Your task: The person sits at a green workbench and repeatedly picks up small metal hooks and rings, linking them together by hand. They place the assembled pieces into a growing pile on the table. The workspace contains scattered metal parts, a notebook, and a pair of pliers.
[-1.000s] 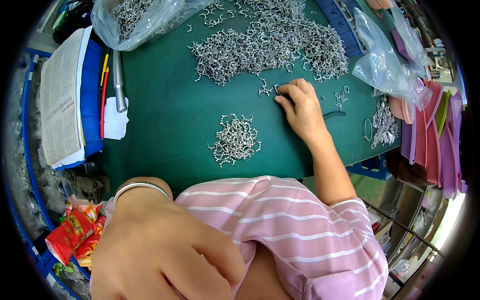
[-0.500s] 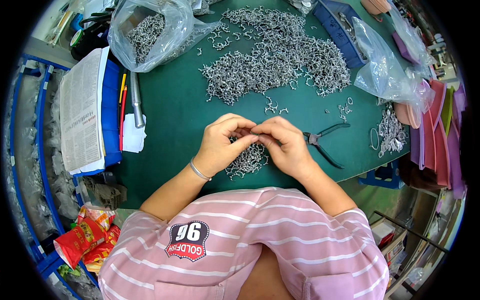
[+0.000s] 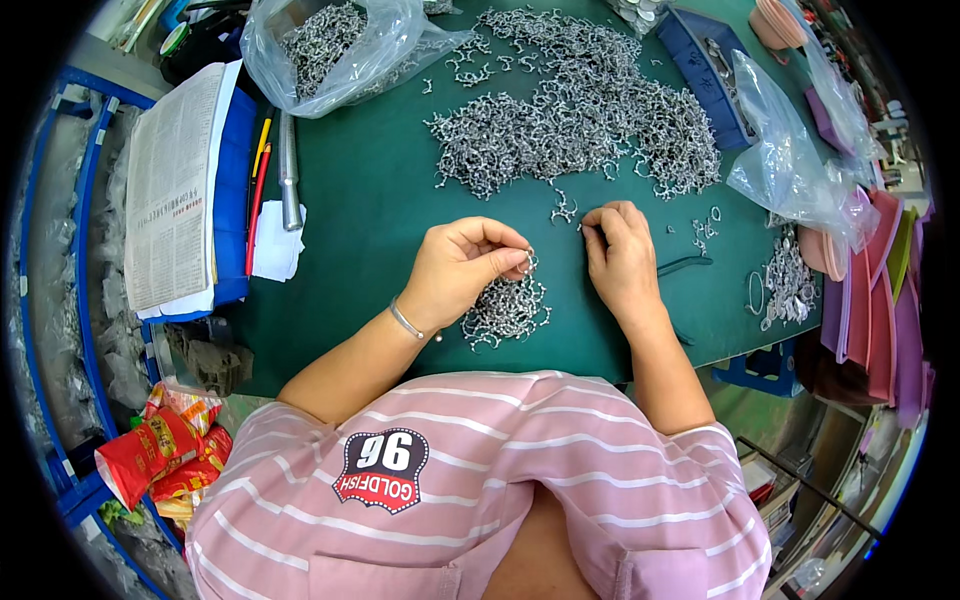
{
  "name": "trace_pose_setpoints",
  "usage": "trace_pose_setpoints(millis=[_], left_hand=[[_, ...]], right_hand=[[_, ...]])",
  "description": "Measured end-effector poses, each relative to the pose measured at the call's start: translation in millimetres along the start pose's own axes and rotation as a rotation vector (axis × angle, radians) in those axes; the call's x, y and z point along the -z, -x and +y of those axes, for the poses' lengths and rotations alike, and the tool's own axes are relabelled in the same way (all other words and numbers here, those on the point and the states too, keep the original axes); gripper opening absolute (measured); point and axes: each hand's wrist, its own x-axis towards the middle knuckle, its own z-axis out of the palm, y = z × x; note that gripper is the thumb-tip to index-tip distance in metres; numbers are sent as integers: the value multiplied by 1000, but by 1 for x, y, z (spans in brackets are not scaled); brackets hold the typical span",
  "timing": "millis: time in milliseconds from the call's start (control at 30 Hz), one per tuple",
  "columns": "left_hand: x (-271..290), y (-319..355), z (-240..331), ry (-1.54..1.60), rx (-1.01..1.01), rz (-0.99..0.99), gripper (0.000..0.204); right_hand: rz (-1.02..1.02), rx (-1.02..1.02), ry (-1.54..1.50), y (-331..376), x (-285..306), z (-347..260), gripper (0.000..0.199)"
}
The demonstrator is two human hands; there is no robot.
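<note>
My left hand [image 3: 468, 262] is closed, thumb and forefinger pinching a small curved silver metal piece [image 3: 531, 258]. Just below its fingertips lies a small pile of similar silver pieces [image 3: 506, 312] on the green tabletop [image 3: 370, 210]. Farther right, my right hand [image 3: 622, 252] rests with its fingers curled together; what they grip, if anything, is too small to make out. Near those fingertips are a few loose curved pieces [image 3: 563, 206], off the near edge of a large heap of silver pieces [image 3: 560, 130]. Dark-handled pliers [image 3: 686, 263] are partly hidden behind my right hand and forearm.
At the back left stands a clear bag [image 3: 350, 60] of metal pieces. A blue tray [image 3: 705, 75] and another plastic bag [image 3: 785, 165] are back right. Left lie a newspaper [image 3: 170, 200], pencils [image 3: 258, 205] and a metal rod [image 3: 289, 175]. Silver parts [image 3: 788, 280] lie right.
My hands were together over the small pile; the right has moved away to the right, toward the loose pieces, and now covers much of the pliers. The view has shifted slightly.
</note>
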Motion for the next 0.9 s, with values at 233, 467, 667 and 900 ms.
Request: trace_pose_setpoints(millis=[233, 467, 667, 900], left_hand=[[2, -2, -5, 79, -96, -28, 6], [3, -2, -5, 49, -99, 0, 12], [3, -3, -5, 51, -100, -8, 14], [1, -1, -6, 40, -106, -12, 15]], right_hand=[[-15, -8, 17, -1, 4, -9, 11], [-142, -135, -56, 4, 10, -17, 10], [-133, -101, -43, 4, 13, -17, 10], [-159, -235, -176, 4, 14, -23, 10]])
